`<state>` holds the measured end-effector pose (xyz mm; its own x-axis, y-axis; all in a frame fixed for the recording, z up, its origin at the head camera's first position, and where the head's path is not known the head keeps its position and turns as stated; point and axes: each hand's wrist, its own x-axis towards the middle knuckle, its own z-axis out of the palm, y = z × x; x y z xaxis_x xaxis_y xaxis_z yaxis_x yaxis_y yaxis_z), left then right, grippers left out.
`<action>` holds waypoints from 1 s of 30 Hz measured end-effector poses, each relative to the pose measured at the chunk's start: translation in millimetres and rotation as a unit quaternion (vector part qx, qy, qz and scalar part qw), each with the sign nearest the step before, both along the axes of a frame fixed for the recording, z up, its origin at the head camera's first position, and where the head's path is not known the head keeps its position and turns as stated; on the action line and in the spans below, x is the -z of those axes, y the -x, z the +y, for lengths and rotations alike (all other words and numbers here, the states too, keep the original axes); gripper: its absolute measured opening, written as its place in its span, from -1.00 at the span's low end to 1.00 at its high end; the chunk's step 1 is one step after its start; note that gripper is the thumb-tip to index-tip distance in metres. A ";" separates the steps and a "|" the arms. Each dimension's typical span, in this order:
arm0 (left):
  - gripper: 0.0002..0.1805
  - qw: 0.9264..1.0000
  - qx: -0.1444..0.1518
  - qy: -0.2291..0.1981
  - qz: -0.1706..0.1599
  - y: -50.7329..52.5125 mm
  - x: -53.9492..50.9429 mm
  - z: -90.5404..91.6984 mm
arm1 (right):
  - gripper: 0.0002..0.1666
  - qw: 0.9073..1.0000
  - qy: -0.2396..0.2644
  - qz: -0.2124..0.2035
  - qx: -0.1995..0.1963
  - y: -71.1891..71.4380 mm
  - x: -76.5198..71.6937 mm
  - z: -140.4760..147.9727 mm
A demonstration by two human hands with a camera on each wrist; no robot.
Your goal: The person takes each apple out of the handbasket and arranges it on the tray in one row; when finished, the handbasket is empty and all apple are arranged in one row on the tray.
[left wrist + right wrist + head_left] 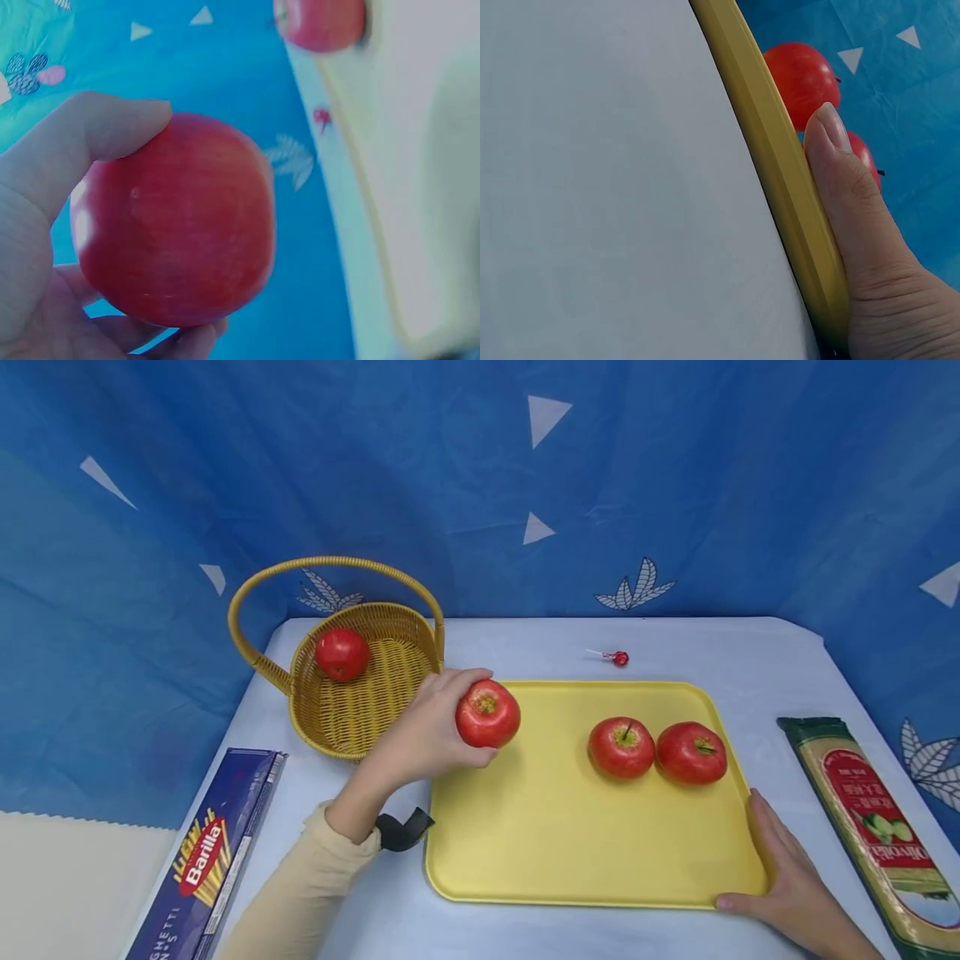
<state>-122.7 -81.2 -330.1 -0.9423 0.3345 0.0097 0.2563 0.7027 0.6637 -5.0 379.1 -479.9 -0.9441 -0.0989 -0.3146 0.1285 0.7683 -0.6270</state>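
Note:
My left hand (442, 722) grips a red apple (487, 713) above the left side of a yellow tray (570, 860). Thumb and fingers wrap that apple in the left wrist view, where the held apple (180, 221) fills the middle. Two more red apples, one with an upright stem (622, 748) and one beside it (692, 753), sit on the tray's right half. At the tray's front right corner my right hand (787, 868) holds the rim, its thumb (847, 195) against the edge. A woven basket (367, 710) with a tall handle contains another apple (342, 654).
A blue Barilla spaghetti box (206, 860) lies at the left. On the right is a green-and-red Olivoilà noodle packet (873, 827). Behind the tray lies a red lollipop (620, 657). A black strap (405, 829) hangs by the left wrist. Blue cloth (480, 485) rises behind the table.

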 end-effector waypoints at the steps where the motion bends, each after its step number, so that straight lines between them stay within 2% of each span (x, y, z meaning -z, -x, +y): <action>1: -0.03 1.000 0.005 -0.004 0.000 -0.4 4.4 5.6 | 0.60 1.000 -0.001 0.002 -0.001 0.0 0.4 0.1; 5: -0.03 0.999 0.021 -0.025 -0.004 0.5 23.7 27.6 | 0.60 1.000 0.000 0.008 -0.004 0.0 1.8 0.7; 10: -0.03 0.998 0.033 -0.043 -0.023 6.3 49.0 48.5 | 0.60 1.000 0.002 0.003 -0.003 0.5 2.6 0.9; 16: -0.05 0.997 0.034 -0.056 -0.040 11.8 70.9 65.4 | 0.60 1.000 0.002 0.001 -0.004 1.0 1.5 0.3; 22: -0.05 0.996 0.031 -0.059 -0.055 12.2 85.6 75.9 | 0.60 1.000 -0.002 0.003 -0.005 1.6 -0.8 -0.8; 30: -0.05 0.996 0.025 -0.062 -0.065 10.4 95.3 83.6 | 0.60 1.000 -0.001 0.000 -0.005 1.3 1.2 0.6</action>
<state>-133.1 2.4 -425.5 -0.9207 0.3844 -0.0681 0.1944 0.6027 0.7740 -6.3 379.7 -481.1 -0.9432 -0.1076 -0.3142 0.1202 0.7713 -0.6250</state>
